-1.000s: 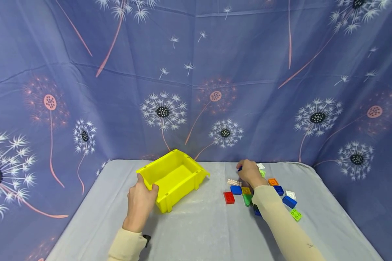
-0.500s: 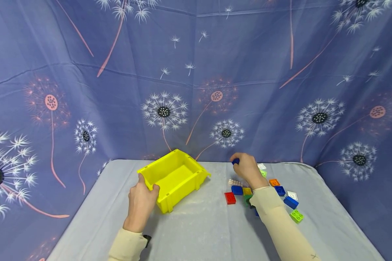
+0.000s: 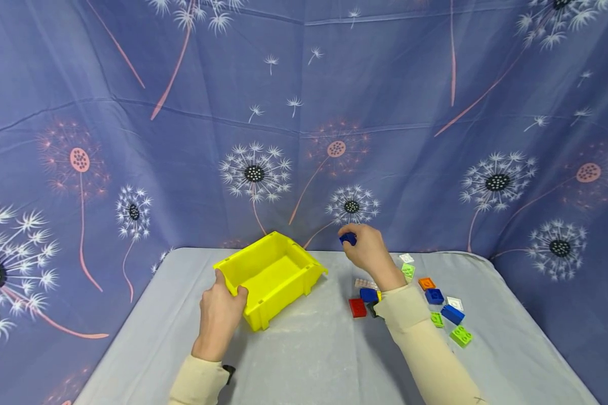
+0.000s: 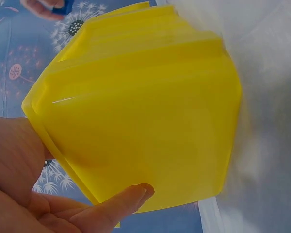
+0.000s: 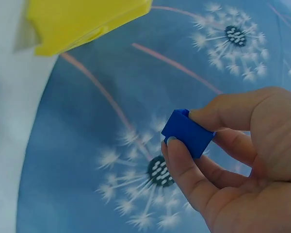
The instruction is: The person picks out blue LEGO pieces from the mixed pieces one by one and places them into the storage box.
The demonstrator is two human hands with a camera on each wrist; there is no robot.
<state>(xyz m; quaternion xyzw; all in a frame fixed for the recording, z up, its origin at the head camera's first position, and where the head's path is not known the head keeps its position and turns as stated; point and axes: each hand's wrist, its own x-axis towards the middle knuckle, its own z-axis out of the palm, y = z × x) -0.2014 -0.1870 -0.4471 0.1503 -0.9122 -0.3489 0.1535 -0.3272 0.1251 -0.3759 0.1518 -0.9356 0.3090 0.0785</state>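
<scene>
My left hand (image 3: 219, 318) grips the near left end of a yellow plastic bin (image 3: 282, 299), thumb on one side of the wall and fingers on the other. In the left wrist view a finger (image 4: 131, 200) lies along the bin's outer face. The bin's visible floor is bare in the head view. To the right of the bin and above the table, my right hand (image 3: 372, 253) pinches a small dark blue toy brick (image 3: 348, 238). The right wrist view shows this brick (image 5: 188, 133) between thumb and fingertips, in front of the patterned cloth.
Loose toy bricks lie on the right of the grey-covered table (image 3: 304, 365): a red brick (image 3: 357, 307), an orange brick (image 3: 427, 283), a lime brick (image 3: 461, 336), and several blue and white ones. My right sleeve hides some. A dandelion-print cloth (image 3: 304, 129) hangs behind.
My right hand has risen off the brick pile and moved left toward the bin, carrying the blue brick. The left hand and bin have stayed in place.
</scene>
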